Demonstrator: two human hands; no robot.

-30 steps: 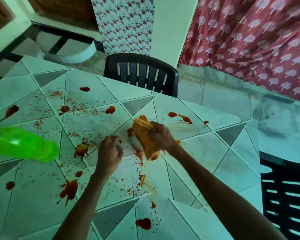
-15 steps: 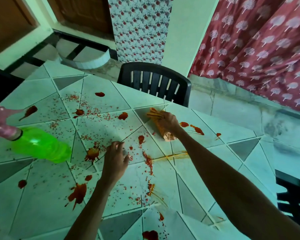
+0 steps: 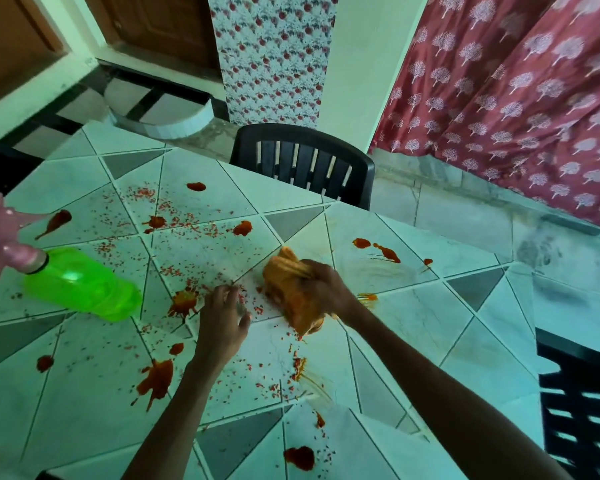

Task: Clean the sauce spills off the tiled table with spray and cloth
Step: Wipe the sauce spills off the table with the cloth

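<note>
The cloth [image 3: 293, 301] was gripped on the counter [image 3: 430, 317] by the right hand [image 3: 328, 289], fingers curled round it, the left hand [image 3: 222, 320] was rested beside it, loosely bent and empty, and firm overlapping strokes across the sauce [image 3: 156, 375] were judged best.

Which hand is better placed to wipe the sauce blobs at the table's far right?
The right hand: it grips the cloth close beside those blobs; the left hand holds nothing.
</note>
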